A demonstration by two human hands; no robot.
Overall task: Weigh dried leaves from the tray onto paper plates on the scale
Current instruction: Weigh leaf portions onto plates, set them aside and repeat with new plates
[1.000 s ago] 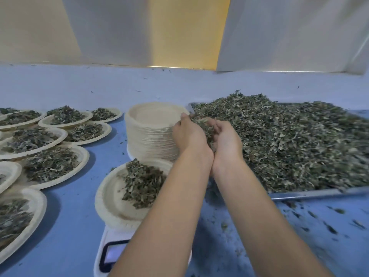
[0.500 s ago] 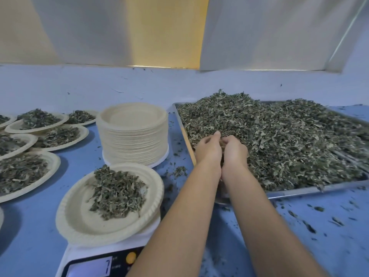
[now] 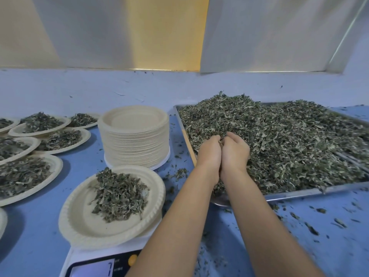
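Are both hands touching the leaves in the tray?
Touching. The head view shows the left hand and right hand cupped together in the leaves on the tray, with leaves caught between them.

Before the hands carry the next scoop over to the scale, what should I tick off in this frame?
1. Hands on the load: ok. The left hand and right hand are cupped together in the leaves at the near left corner of the tray.
2. Amount scooped: cannot tell. The fingers are buried in the pile.
3. Plate seated: ok. The plate sits on the scale and holds a heap.
4. Reading: cannot tell. The display shows only a 7 and is cut off by the frame edge.
5. Path to the plate: ok. The stack of plates stands behind it.
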